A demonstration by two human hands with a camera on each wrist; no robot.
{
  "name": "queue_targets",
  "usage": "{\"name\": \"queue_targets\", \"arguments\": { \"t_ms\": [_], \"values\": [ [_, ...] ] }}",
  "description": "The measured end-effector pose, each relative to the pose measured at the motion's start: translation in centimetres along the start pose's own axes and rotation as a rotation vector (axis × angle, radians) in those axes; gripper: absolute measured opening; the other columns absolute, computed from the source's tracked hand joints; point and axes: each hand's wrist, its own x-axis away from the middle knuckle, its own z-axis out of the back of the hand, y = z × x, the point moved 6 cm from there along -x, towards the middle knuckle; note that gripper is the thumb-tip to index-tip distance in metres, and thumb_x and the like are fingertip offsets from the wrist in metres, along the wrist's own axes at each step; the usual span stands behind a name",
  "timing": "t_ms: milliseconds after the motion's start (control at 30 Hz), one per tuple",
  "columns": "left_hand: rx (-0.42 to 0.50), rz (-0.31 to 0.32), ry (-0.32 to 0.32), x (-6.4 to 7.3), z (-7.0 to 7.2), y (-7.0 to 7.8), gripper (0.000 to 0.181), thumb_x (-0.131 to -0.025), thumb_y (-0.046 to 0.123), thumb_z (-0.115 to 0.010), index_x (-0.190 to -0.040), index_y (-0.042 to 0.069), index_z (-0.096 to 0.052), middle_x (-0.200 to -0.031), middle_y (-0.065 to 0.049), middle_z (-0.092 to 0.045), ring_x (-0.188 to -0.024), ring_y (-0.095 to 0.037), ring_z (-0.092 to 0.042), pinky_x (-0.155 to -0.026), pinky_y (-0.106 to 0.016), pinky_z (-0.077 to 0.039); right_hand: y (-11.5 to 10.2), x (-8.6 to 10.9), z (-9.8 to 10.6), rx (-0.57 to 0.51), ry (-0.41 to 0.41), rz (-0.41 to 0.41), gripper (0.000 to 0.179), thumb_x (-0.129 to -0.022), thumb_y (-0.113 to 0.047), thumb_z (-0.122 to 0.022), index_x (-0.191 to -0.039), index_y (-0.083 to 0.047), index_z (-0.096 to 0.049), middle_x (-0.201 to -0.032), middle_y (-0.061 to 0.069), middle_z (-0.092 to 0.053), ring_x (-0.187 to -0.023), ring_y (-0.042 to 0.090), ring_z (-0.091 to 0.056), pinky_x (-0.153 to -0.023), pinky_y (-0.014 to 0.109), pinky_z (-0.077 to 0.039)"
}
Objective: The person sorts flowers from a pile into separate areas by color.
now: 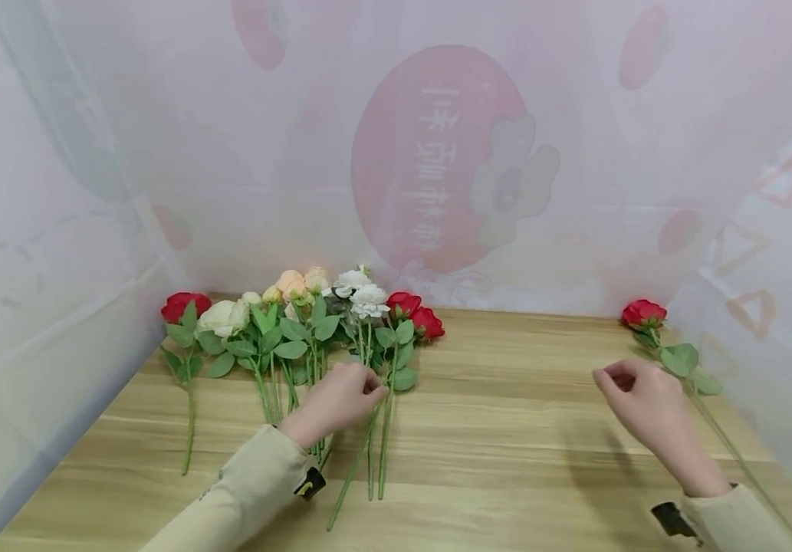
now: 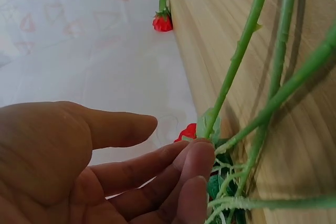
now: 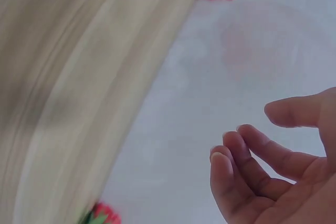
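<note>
My left hand point(image 1: 339, 397) is over the stems of a row of artificial flowers. In the left wrist view its thumb stands apart from the loosely bent fingers point(image 2: 197, 161), whose tips are at a green stem point(image 2: 236, 61); whether they touch it I cannot tell. Nearest to this hand are white flowers point(image 1: 369, 300) and two red roses point(image 1: 427, 323). On the right, my right hand point(image 1: 652, 406) hovers above the table with relaxed, bent fingers and nothing between them. Just beyond it lies a single red rose point(image 1: 644, 313), its long stem running toward the front right.
Further left lie peach flowers point(image 1: 292, 284), a cream flower point(image 1: 225, 317) and another red rose point(image 1: 185, 307) at the far left. All are on a wood-grain table point(image 1: 506, 437). Pale printed cloth point(image 1: 313, 153) encloses the back and both sides.
</note>
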Motion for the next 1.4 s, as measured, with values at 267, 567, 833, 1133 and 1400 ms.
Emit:
{"name": "queue_targets", "arguments": {
  "t_ms": [267, 567, 833, 1133, 1400],
  "values": [
    [-0.119, 0.029, 0.036, -1.3, -1.0, 0.4, 0.053, -0.095, 0.026, -0.065, -0.049, 0.018, -0.039, -0.047, 0.007, -0.027, -0.042, -0.008, -0.031, -0.037, -0.023, -0.022, -5.5, 0.3, -1.9, -0.117, -0.038, 0.07, 0.024, -0.096, -0.028, -0.066, -0.095, -0.006, -0.074, -0.081, -0.002, -0.068, -0.074, 0.016, -0.062, -0.063, 0.034, -0.049],
    [-0.167, 0.061, -0.002, -2.2, -2.2, -0.4, 0.056, -0.093, 0.029, -0.068, -0.048, 0.017, -0.036, -0.043, 0.009, -0.021, -0.036, -0.005, -0.02, -0.036, -0.022, -0.017, -8.6, -0.1, -4.7, -0.191, -0.146, 0.045, 0.021, -0.096, -0.03, -0.066, -0.095, -0.011, -0.074, -0.082, -0.004, -0.067, -0.077, 0.014, -0.06, -0.067, 0.036, -0.049],
    [-0.086, 0.096, -0.041, -3.0, -2.7, -1.2, 0.056, -0.089, 0.024, -0.072, -0.047, 0.019, -0.035, -0.044, 0.01, -0.016, -0.038, -0.006, -0.019, -0.037, -0.022, -0.017, -10.7, -0.2, -6.7, -0.276, -0.201, 0.052, 0.014, -0.095, -0.025, -0.067, -0.093, -0.013, -0.074, -0.081, -0.006, -0.066, -0.076, 0.013, -0.06, -0.065, 0.034, -0.049],
    [0.038, 0.055, -0.102, -3.1, -1.9, -0.5, 0.052, -0.093, 0.016, -0.068, -0.046, 0.016, -0.045, -0.04, 0.004, -0.044, -0.037, -0.01, -0.042, -0.039, -0.023, -0.026, -10.9, 0.0, -6.5, -0.286, -0.19, 0.07, 0.011, -0.095, -0.021, -0.068, -0.092, -0.011, -0.074, -0.079, -0.007, -0.067, -0.073, 0.012, -0.06, -0.065, 0.033, -0.05],
    [0.184, 0.002, -0.019, -3.0, -0.2, 0.4, 0.031, -0.096, 0.014, -0.065, -0.066, 0.008, -0.069, -0.057, -0.006, -0.063, -0.043, -0.012, -0.05, -0.044, -0.025, -0.038, -11.2, 0.0, -7.0, -0.298, -0.213, 0.068, 0.015, -0.096, -0.026, -0.067, -0.094, -0.013, -0.074, -0.083, -0.007, -0.068, -0.076, 0.011, -0.061, -0.069, 0.035, -0.051]
  ]
}}
